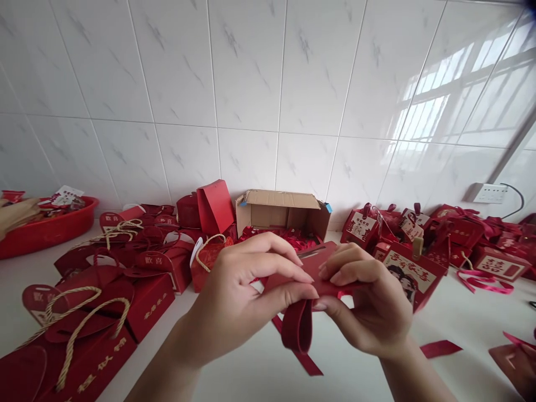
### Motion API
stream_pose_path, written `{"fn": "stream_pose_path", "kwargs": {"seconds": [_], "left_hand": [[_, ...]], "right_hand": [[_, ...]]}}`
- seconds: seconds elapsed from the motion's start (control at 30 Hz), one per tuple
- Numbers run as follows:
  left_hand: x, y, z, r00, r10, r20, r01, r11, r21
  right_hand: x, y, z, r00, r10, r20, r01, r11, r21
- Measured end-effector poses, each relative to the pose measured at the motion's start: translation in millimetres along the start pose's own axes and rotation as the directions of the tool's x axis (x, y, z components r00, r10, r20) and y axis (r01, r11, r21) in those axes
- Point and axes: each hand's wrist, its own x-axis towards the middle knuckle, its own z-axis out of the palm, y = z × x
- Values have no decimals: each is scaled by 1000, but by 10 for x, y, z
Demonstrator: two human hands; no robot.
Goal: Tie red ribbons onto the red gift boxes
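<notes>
My left hand [238, 290] and my right hand [372, 307] meet above the white counter, both pinching a dark red ribbon [298, 326]. The ribbon forms a loop that hangs below my fingertips, with a tail trailing down onto the counter. A flat red card piece [318, 262] lies right behind my fingers, touching or held with the ribbon; I cannot tell which.
Red gift boxes with gold rope handles [84, 312] crowd the left. An open cardboard box [285, 215] stands against the tiled wall. More red boxes with printed labels [414, 273] lie right. A red basin [46, 229] sits far left. Loose ribbon pieces [440, 348] lie on the counter.
</notes>
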Motion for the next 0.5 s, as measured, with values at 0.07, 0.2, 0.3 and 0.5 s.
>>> {"fn": "stream_pose_path", "kwargs": {"seconds": [0.07,0.2,0.3,0.5], "left_hand": [[-1,3,-33,999,-12,50,12,1000,-9],[-5,27,-81,990,-37,137,46,997,-60],[-7,48,-90,985,-53,161,72,991,-110],[-4,46,-79,982,-46,181,63,994,-86]], "right_hand": [[-2,11,-7,1000,10,-17,-10,1000,-24],[-6,23,-30,998,28,-58,-30,999,-35],[1,20,-43,997,48,-61,-50,998,-31],[20,24,-51,994,54,-97,-62,995,-81]]}}
